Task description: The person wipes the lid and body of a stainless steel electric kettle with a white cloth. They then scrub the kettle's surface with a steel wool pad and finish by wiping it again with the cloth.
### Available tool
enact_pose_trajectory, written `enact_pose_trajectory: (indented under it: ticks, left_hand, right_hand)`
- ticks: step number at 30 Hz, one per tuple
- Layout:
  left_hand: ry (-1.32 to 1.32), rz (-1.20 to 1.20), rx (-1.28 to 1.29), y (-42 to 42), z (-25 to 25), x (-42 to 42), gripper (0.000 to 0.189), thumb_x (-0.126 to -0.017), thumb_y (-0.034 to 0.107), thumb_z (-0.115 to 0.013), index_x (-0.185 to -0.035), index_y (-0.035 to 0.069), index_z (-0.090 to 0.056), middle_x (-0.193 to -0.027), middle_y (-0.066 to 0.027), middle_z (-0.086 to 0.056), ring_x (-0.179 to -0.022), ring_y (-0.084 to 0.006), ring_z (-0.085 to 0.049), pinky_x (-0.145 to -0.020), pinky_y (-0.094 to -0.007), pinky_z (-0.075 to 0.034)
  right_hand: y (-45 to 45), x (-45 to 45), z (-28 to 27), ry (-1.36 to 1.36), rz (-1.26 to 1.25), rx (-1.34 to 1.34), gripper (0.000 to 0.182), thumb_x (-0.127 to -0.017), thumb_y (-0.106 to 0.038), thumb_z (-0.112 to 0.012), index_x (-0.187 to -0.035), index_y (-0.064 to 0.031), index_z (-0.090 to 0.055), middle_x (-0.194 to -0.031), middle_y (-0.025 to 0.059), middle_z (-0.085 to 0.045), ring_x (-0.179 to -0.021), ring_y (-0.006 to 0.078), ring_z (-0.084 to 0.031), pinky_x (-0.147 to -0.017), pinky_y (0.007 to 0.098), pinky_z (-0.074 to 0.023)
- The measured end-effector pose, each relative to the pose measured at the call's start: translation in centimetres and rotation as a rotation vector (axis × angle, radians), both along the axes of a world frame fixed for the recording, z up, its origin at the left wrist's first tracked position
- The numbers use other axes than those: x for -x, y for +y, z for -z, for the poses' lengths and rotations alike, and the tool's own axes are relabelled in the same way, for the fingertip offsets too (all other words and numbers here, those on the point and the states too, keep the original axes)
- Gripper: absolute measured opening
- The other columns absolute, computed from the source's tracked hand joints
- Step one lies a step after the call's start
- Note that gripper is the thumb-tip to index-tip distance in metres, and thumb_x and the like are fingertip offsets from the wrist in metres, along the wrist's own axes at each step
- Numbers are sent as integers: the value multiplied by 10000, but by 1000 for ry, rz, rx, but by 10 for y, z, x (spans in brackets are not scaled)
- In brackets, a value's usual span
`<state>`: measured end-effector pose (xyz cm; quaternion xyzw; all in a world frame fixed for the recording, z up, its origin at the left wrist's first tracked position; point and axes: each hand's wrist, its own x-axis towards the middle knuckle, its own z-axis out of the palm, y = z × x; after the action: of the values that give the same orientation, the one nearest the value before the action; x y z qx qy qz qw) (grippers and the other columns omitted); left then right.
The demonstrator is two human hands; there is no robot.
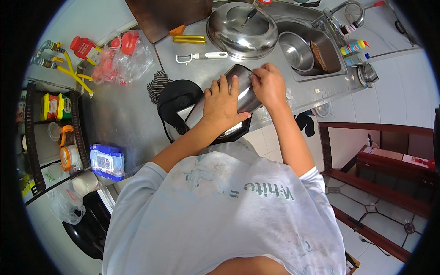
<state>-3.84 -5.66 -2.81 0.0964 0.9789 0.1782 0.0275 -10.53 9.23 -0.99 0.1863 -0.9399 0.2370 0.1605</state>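
Observation:
A cylindrical stainless-steel appliance [248, 90] with black plastic parts lies tilted at the counter's front edge, close against my shirt. My left hand [221, 101] is spread over its steel side, thumb towards me, and holds it. At the far right rim of the cylinder, my right hand [270, 84] has its fingers bent and drawn together, touching the metal. Whether anything is pinched in those fingers is hidden. A round black part [180, 94] of the appliance, or beside it, lies to the left, next to a striped cloth [158, 84].
Beyond my hands are a white peeler [202, 55], gold-coloured sticks [189, 39] and a large domed steel lid [242, 29]. A steel basin [296, 51] sits in the sink [335, 70] at right. Left are a plastic bag [135, 63], wipes [107, 162] and a jar rack [31, 137].

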Motion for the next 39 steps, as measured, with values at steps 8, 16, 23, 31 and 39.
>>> enact_pose_trajectory:
  ticks: [8, 16, 23, 31, 39]
  left_hand:
    - [-3, 23, -110, -3, 1, -1, 1044, -651, 511, -779, -1435, 27, -289, -1413, -270, -336, -1288, -450, -354, -1034, -529, -317]
    - [18, 53, -120, -4, 6, -3, 1023, -650, 494, -781, -1423, 28, -299, -1403, -272, -341, -1267, -441, -368, -1014, -513, -331]
    - [45, 55, -126, -5, 10, -2, 990, -672, 485, -772, -1416, 30, -302, -1387, -262, -346, -1252, -437, -360, -1008, -517, -328]
    - [25, 23, -127, -5, 9, -1, 989, -652, 487, -777, -1416, 52, -325, -1405, -232, -350, -1284, -401, -356, -1030, -494, -325]
    - [12, 79, -183, -7, 7, -5, 979, -643, 466, -785, -1404, 46, -333, -1403, -239, -352, -1277, -398, -360, -1027, -496, -327]
  right_hand:
    - [19, -3, 10, -261, 211, 230, 236, -749, -147, -732, -837, -11, -559, -837, 164, -576, -726, 305, -564, -648, 394, -452]
    - [51, -56, 30, -117, 218, 272, 164, -754, -84, -736, -805, -22, -594, -815, 110, -538, -686, 246, -530, -593, 333, -428]
    - [18, -7, 0, -117, 40, 66, 127, -727, -57, -715, -797, -10, -620, -829, 146, -570, -760, 330, -568, -662, 395, -462]
    - [2, 31, 6, -214, 39, 57, 122, -731, -106, -699, -775, -23, -622, -833, 159, -585, -750, 340, -571, -682, 402, -463]
    - [54, -68, 48, -42, 177, 410, 149, -775, -65, -713, -821, -8, -583, -854, 116, -563, -811, 261, -540, -732, 335, -445]
